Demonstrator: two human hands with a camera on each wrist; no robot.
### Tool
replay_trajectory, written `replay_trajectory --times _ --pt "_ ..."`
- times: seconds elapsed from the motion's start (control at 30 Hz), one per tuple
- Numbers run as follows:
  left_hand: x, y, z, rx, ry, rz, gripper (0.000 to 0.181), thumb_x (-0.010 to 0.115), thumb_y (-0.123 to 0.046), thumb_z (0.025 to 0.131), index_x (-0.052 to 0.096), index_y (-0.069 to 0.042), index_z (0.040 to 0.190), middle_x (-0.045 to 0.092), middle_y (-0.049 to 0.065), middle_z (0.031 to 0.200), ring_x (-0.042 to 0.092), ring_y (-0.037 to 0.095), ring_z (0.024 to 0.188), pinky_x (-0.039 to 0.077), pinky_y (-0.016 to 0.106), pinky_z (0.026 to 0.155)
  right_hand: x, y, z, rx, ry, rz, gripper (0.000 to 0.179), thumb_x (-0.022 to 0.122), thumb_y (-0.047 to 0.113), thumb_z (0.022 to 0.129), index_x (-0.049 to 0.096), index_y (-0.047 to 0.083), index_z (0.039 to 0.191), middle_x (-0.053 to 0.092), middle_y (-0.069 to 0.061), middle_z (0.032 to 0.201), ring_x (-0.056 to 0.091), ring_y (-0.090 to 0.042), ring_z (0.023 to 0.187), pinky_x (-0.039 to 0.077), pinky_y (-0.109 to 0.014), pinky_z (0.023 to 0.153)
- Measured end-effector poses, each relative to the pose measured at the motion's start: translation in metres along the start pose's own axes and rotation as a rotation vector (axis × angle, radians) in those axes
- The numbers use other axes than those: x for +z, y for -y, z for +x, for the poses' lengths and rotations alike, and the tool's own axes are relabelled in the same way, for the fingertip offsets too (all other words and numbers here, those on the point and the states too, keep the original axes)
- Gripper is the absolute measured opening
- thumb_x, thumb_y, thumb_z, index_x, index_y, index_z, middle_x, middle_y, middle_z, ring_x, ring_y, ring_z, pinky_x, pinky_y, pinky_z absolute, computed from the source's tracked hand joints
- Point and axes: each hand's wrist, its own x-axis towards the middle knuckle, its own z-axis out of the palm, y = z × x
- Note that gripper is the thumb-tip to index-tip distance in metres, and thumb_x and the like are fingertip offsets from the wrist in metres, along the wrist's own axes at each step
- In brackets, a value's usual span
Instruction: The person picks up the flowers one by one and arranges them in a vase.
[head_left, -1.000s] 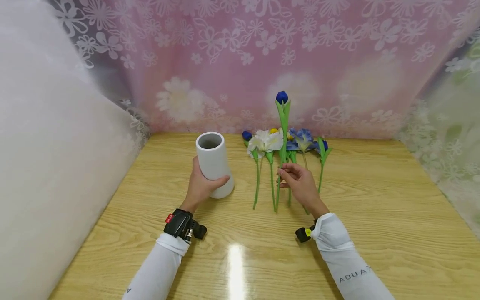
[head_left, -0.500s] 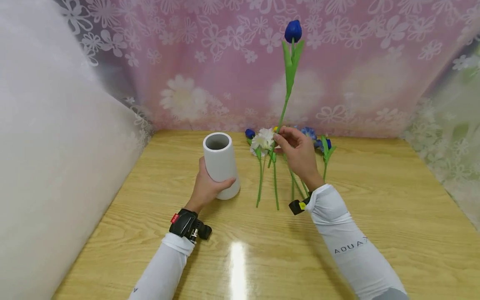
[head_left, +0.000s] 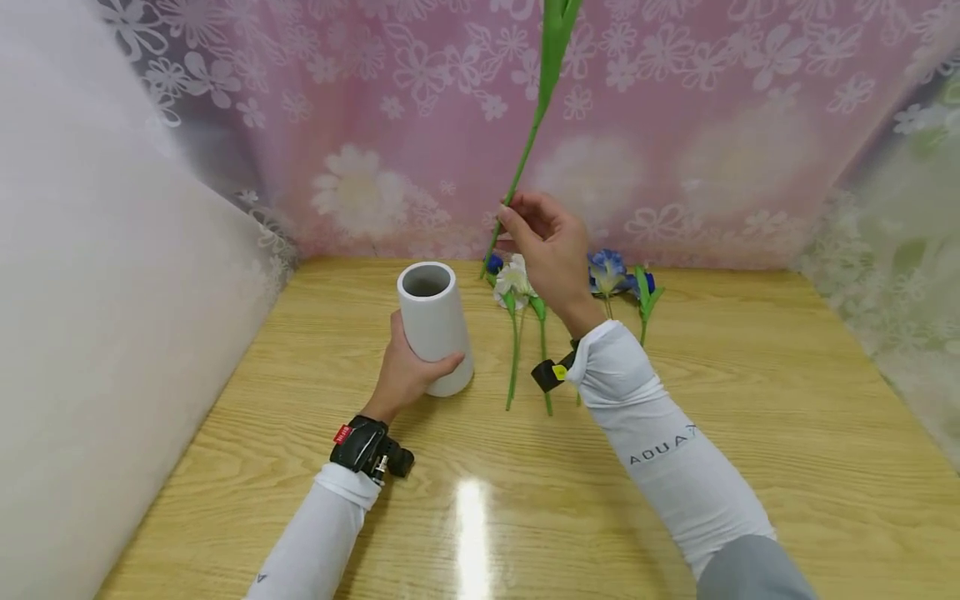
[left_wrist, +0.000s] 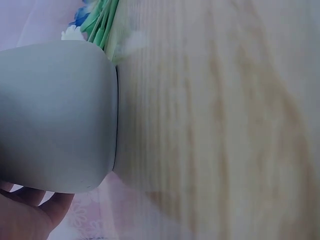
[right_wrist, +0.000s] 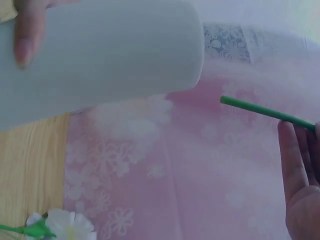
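Note:
A white vase (head_left: 435,325) stands upright on the wooden table, its round mouth facing up. My left hand (head_left: 405,372) grips it low on the side, thumb across the front and fingers behind. In the left wrist view the fingers curl at the vase wall (left_wrist: 55,120). Up and to the right of the vase, my right hand (head_left: 551,246) pinches the green stem of an artificial tulip (head_left: 531,137) between thumb and fingers. Its bloom is cut off by the top of the head view. In the right wrist view the stem's lower end (right_wrist: 235,102) points toward the vase mouth.
Several artificial flowers lie on the table (head_left: 360,517) right of the vase: a white flower (head_left: 512,283), a blue iris-like flower (head_left: 607,271) and a blue tulip (head_left: 647,287). My right arm hides some of them. A floral curtain (head_left: 450,167) hangs behind the table.
My right hand has lifted the tulip off the table and carried it up and left toward the vase, tilting its stem. The left hand stays on the vase.

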Motion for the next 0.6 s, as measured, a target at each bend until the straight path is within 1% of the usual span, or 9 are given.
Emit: replay_trajectory --times 0.07,0.13,0.23,0.33,0.37,0.47,0.6 --pt "0.0 0.001 0.0 0.002 -0.001 0.001 0.09 0.082 -0.013 0.075 0.021 -0.007 0.141 0.046 0.016 0.127 0.05 0.032 0.11 0.042 0.049 0.089 0.009 0.008 0.002 -0.012 -0.02 0.019 0.014 0.062 0.002 0.091 0.063 -0.007 0.102 0.064 -0.018 0.091 0.065 -0.028 0.083 0.055 -0.038 0.075" --pt "-0.001 0.0 0.001 0.007 -0.003 0.003 0.091 0.082 -0.013 0.074 0.021 -0.007 0.14 0.046 0.016 0.127 0.05 0.032 0.11 0.042 0.049 0.089 0.017 0.016 0.004 -0.018 -0.031 0.027 0.012 0.061 -0.001 0.091 0.063 -0.008 0.101 0.064 -0.02 0.09 0.064 -0.028 0.083 0.054 -0.039 0.075" --pt "-0.001 -0.001 0.002 0.013 -0.006 0.002 0.091 0.083 -0.013 0.074 0.021 -0.006 0.141 0.046 0.016 0.126 0.05 0.032 0.109 0.042 0.049 0.089 0.027 0.018 0.007 -0.026 -0.041 0.008 0.015 0.06 -0.003 0.091 0.061 -0.012 0.103 0.062 -0.023 0.092 0.064 -0.03 0.084 0.054 -0.04 0.075" --pt "-0.001 -0.001 0.001 0.008 0.0 -0.006 0.091 0.082 -0.013 0.074 0.021 -0.007 0.141 0.046 0.016 0.126 0.05 0.031 0.11 0.042 0.049 0.09 0.033 0.006 0.008 -0.027 -0.027 -0.008 0.018 0.061 0.0 0.091 0.06 -0.012 0.105 0.062 -0.019 0.093 0.063 -0.032 0.087 0.054 -0.04 0.075" --pt "-0.001 -0.001 0.001 0.004 0.004 -0.007 0.091 0.082 -0.013 0.074 0.02 -0.007 0.141 0.046 0.015 0.126 0.05 0.031 0.11 0.042 0.049 0.089 0.034 0.003 0.007 -0.031 -0.023 -0.01 0.019 0.062 0.001 0.091 0.06 -0.012 0.105 0.061 -0.019 0.093 0.063 -0.031 0.087 0.054 -0.04 0.075" --pt "-0.001 -0.001 0.0 -0.002 0.011 -0.012 0.09 0.082 -0.014 0.075 0.02 -0.007 0.14 0.046 0.015 0.126 0.05 0.03 0.109 0.042 0.048 0.089 0.039 -0.001 0.005 -0.031 0.002 -0.017 0.017 0.063 0.002 0.091 0.061 -0.009 0.104 0.061 -0.017 0.093 0.064 -0.029 0.087 0.055 -0.039 0.074" --pt "-0.001 -0.001 -0.001 -0.004 0.014 -0.017 0.09 0.082 -0.013 0.075 0.02 -0.007 0.14 0.046 0.014 0.125 0.05 0.03 0.109 0.043 0.048 0.089 0.044 -0.003 0.002 -0.006 0.026 -0.018 0.016 0.063 0.004 0.092 0.062 -0.008 0.102 0.062 -0.019 0.093 0.064 -0.032 0.086 0.055 -0.038 0.074"
